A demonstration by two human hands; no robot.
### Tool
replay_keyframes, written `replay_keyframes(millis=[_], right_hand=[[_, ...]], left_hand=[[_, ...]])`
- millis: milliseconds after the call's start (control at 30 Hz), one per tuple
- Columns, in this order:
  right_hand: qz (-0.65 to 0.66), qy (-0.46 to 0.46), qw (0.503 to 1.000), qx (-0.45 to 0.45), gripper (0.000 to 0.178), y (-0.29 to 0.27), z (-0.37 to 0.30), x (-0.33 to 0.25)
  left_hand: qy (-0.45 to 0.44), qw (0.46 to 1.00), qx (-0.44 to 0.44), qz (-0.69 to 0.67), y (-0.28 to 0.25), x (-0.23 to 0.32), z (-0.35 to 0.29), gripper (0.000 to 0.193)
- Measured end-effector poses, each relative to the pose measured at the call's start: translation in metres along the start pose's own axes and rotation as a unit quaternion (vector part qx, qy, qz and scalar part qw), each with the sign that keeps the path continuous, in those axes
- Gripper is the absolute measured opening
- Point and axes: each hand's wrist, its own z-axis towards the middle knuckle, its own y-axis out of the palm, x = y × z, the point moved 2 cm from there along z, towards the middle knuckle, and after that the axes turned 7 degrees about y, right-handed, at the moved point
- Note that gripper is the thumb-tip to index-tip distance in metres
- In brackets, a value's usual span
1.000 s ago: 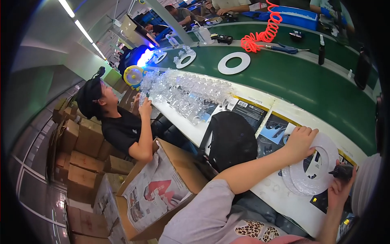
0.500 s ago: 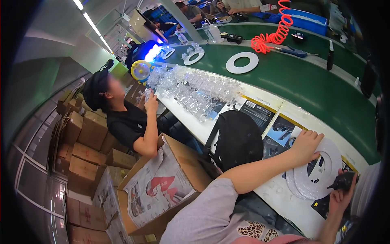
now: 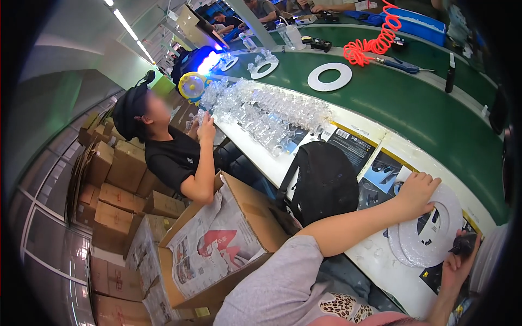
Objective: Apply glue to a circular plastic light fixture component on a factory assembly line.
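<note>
Two flat white foam-like rings (image 3: 399,255) lie overlapping on the worktable at the right. My left hand (image 3: 418,194) grips the upper ring (image 3: 452,231) at its far left part, thumb near the inner hole and fingers over the outer edge. My right hand (image 3: 455,267) is closed round a small black object with a tapered tip (image 3: 464,244), held at the near right edge of the rings. I cannot make out its exact kind. Dark printed sheets (image 3: 432,276) show under and between the rings.
A black bag (image 3: 326,182) sits left of my left forearm. Clear plastic parts (image 3: 261,119) are heaped along the table by a co-worker (image 3: 174,157). A green conveyor (image 3: 397,100) carries another white ring (image 3: 311,80). A newspaper-lined carton (image 3: 261,201) stands at my left; stacked white rings (image 3: 489,261) at far right.
The whole view has shifted slightly. Both my hands keep their holds, the left on the ring and the right on the black object. The co-worker's hands have lowered slightly.
</note>
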Motion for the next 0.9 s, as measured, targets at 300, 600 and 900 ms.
replay_keyframes(millis=[300,600,900], right_hand=[[0.010,0.048,0.999,0.020,0.049,-0.006,0.004,-0.002],[-0.011,0.070,0.994,-0.084,0.038,-0.024,0.012,-0.008],[-0.012,0.060,0.998,-0.019,0.039,-0.009,0.003,-0.001]], left_hand=[[0.008,1.000,-0.007,0.008,0.000,0.002,0.001,0.056],[-0.001,1.000,-0.011,0.003,-0.001,0.004,0.003,0.057],[0.003,1.000,-0.014,0.003,-0.004,0.002,0.004,0.056]])
